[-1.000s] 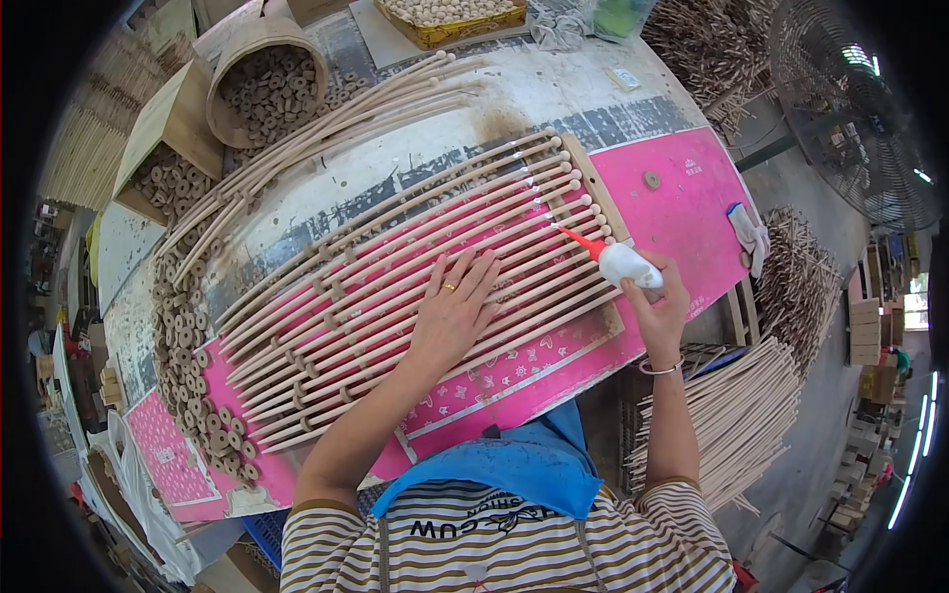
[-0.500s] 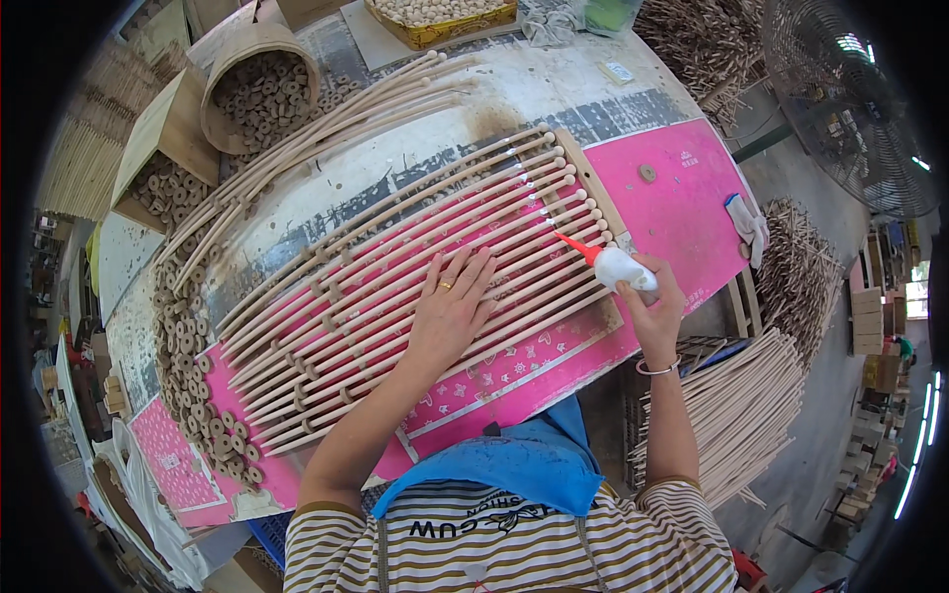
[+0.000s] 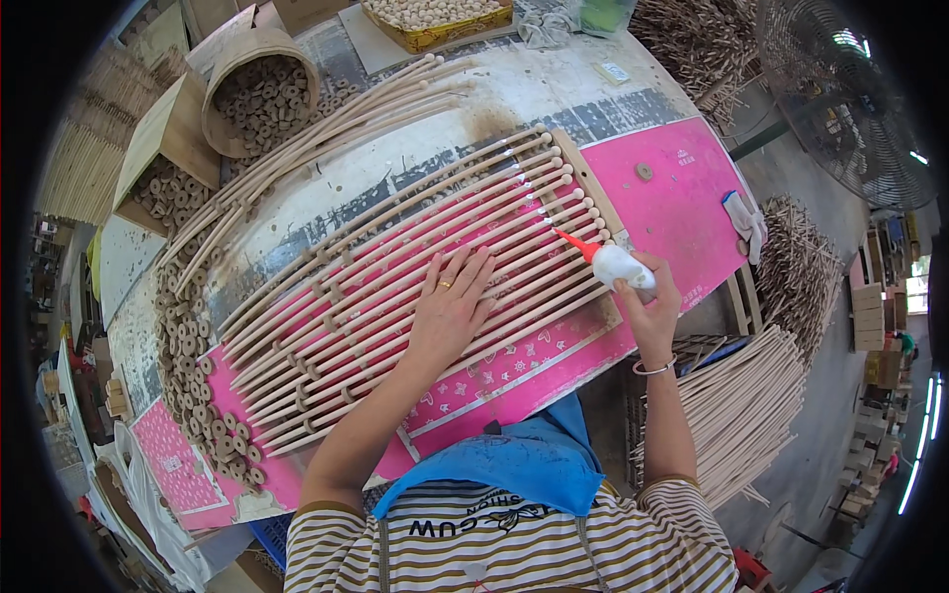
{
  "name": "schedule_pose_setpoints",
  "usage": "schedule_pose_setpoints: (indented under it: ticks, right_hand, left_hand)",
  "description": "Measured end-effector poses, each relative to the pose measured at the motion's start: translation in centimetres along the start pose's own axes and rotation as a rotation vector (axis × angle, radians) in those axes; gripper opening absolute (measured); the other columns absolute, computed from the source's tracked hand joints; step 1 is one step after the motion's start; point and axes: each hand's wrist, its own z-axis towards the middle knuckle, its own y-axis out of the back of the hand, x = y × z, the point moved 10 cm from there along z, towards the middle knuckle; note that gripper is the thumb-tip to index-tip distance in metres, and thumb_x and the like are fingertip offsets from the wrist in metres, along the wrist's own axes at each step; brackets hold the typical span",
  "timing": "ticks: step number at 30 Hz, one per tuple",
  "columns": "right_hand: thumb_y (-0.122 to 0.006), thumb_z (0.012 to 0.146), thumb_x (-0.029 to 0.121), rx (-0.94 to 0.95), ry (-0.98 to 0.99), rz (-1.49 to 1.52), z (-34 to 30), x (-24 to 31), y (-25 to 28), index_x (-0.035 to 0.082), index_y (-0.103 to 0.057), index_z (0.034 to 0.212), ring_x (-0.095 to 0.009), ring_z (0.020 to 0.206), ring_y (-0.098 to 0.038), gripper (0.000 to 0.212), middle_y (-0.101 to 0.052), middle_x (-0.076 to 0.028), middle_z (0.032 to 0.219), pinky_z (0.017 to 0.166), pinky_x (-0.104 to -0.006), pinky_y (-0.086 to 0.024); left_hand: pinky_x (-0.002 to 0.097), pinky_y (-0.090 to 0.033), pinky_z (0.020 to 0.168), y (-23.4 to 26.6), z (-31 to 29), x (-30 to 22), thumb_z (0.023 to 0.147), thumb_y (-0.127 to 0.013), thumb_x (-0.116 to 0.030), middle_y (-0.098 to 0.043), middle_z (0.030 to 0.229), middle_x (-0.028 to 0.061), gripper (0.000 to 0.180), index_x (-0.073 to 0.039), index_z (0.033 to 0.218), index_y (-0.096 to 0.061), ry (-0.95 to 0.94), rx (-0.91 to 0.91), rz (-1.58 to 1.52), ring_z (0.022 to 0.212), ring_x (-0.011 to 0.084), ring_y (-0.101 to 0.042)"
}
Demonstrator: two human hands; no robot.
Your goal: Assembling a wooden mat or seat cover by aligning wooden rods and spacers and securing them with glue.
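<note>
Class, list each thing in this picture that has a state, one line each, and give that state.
Glue bottle: tilted, red nozzle on the rods, gripped by right hand.
Left hand: flat, fingers spread, pressing on the rods.
Rods: laid side by side in a row on a pink sheet.
Round basket: tipped over, wooden rings spilling out.
Floor fan: whether it runs cannot be told.
</note>
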Motion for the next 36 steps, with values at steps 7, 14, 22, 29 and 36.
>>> schedule_pose_setpoints:
  ticks: [7,14,22,29,36]
  right_hand:
    - [-0.078,0.084,0.002,0.02,-0.02,-0.023,-1.0,-0.5,-0.1,0.001,-0.065,0.119,-0.018,0.097,-0.067,0.037,-0.07,-0.01,0.106,0.084,-0.0316,-0.054]
    - [-0.078,0.084,0.003,-0.019,-0.02,-0.049,-1.1,-0.3,1.5,0.001,-0.066,0.118,-0.019,0.098,-0.067,0.037,-0.069,-0.011,0.107,0.085,-0.0319,-0.053]
    - [-0.079,0.081,0.002,0.006,0.023,-0.108,-1.1,-0.5,1.2,0.002,-0.066,0.117,-0.021,0.096,-0.066,0.038,-0.068,-0.011,0.105,0.084,-0.0327,-0.052]
    - [-0.079,0.082,0.002,-0.025,-0.046,-0.025,-1.4,-1.2,1.9,0.001,-0.067,0.116,-0.022,0.097,-0.067,0.037,-0.069,-0.011,0.106,0.085,-0.0327,-0.052]
    - [-0.078,0.083,0.001,0.03,0.061,-0.13,-2.0,-0.1,0.8,0.001,-0.066,0.117,-0.02,0.097,-0.067,0.036,-0.07,-0.01,0.107,0.084,-0.0328,-0.053]
  left_hand:
    - [0.0484,-0.019,0.128,0.0,0.0,-0.1,0.096,-0.066,-0.028,-0.044,0.159,0.0046,0.061,-0.008,0.151,-0.049,-0.002,-0.005,-0.009,0.15,0.0242,-0.036]
    - [0.0483,-0.019,0.128,-0.1,-0.1,0.0,0.096,-0.066,-0.029,-0.043,0.16,0.0045,0.061,-0.009,0.151,-0.049,0.003,0.0,-0.003,0.15,0.0243,-0.035]
    - [0.0486,-0.019,0.128,-0.1,-0.1,0.1,0.096,-0.065,-0.029,-0.043,0.16,0.0049,0.061,-0.009,0.151,-0.048,0.002,0.009,-0.009,0.15,0.0246,-0.035]
    - [0.0487,-0.019,0.128,0.0,0.0,-0.1,0.096,-0.066,-0.028,-0.044,0.159,0.0048,0.062,-0.009,0.152,-0.048,-0.003,0.002,0.001,0.15,0.0244,-0.036]
    - [0.0484,-0.019,0.128,0.0,0.0,0.0,0.096,-0.066,-0.028,-0.043,0.16,0.0044,0.062,-0.009,0.152,-0.048,0.005,0.004,0.0,0.15,0.0242,-0.035]
